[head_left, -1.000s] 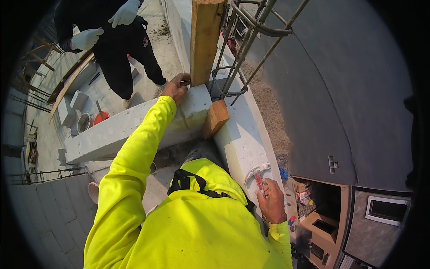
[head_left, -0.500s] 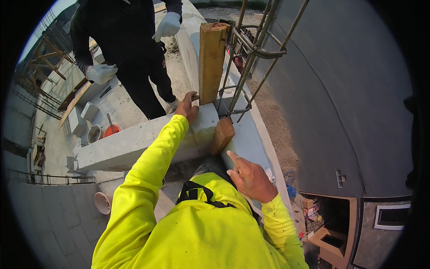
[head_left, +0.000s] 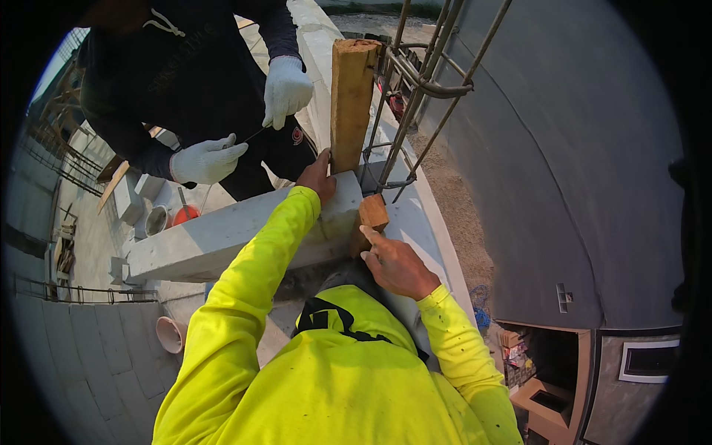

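My left hand (head_left: 317,179) rests at the end of a long pale block (head_left: 222,226), its fingers stretched out against the side of an upright timber board (head_left: 353,104). A shorter wooden piece (head_left: 374,213) stands against the near face of the block's end. My right hand (head_left: 402,267) is beside that piece, index finger extended to its near side and thumb apart; whether it touches is hard to tell. Neither hand grips anything visibly. Across the block, a person in dark clothes holds a thin wire or line (head_left: 257,134) between two white-gloved hands (head_left: 210,160).
A tied rebar cage (head_left: 415,96) rises right behind the board, its bars sticking up. A dark grey wall (head_left: 564,148) stands to the right. Left, buckets (head_left: 185,214) and loose blocks (head_left: 128,199) sit on the floor beyond the long block. An open cardboard box (head_left: 549,404) lies lower right.
My right hand has moved left and up to the short wooden piece. My left fingers have straightened along the board. The other person has come nearer and brought both gloved hands together.
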